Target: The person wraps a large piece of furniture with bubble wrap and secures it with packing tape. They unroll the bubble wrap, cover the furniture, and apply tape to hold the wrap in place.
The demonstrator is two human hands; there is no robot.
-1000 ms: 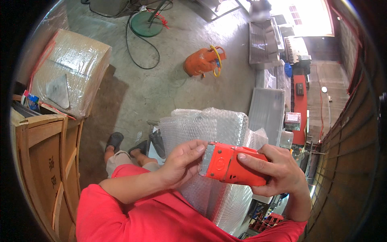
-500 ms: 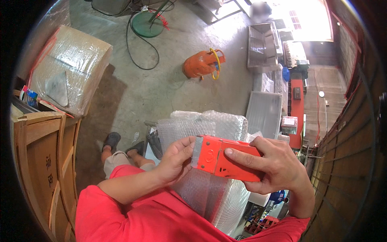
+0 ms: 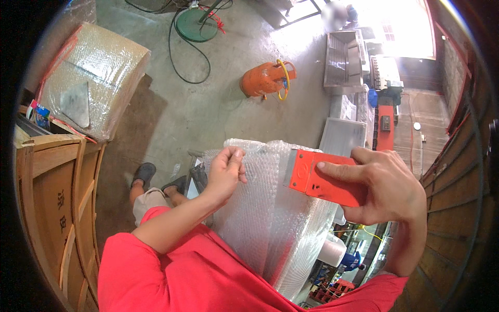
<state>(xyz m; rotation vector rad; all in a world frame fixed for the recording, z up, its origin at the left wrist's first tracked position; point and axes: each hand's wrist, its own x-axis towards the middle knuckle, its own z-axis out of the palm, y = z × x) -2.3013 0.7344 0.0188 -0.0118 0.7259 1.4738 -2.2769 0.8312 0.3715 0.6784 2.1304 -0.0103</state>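
My right hand [image 3: 387,179] grips a red tape dispenser [image 3: 327,177], its thumb lying along the flat face. A grey toothed metal edge [image 3: 289,169] on the dispenser points towards my left hand [image 3: 226,174]. That left hand is closed with curled fingers, thumb against the forefinger; whether clear tape sits in the pinch cannot be made out. Beneath both hands stands a large bundle in clear bubble wrap [image 3: 244,208], close in front of my body. The hands are apart, with wrap showing between them.
An orange gas cylinder [image 3: 260,79] with a yellow hose stands on the concrete floor. At left are a bubble-wrapped box [image 3: 112,62] and a wooden crate [image 3: 54,156]. Steel sinks [image 3: 343,60] line the right side. A black cable [image 3: 171,57] loops near a green round base [image 3: 195,26].
My right hand has carried the tape dispenser to the right. My left hand has come off its toothed edge and moved slightly up, leaving a gap between them.
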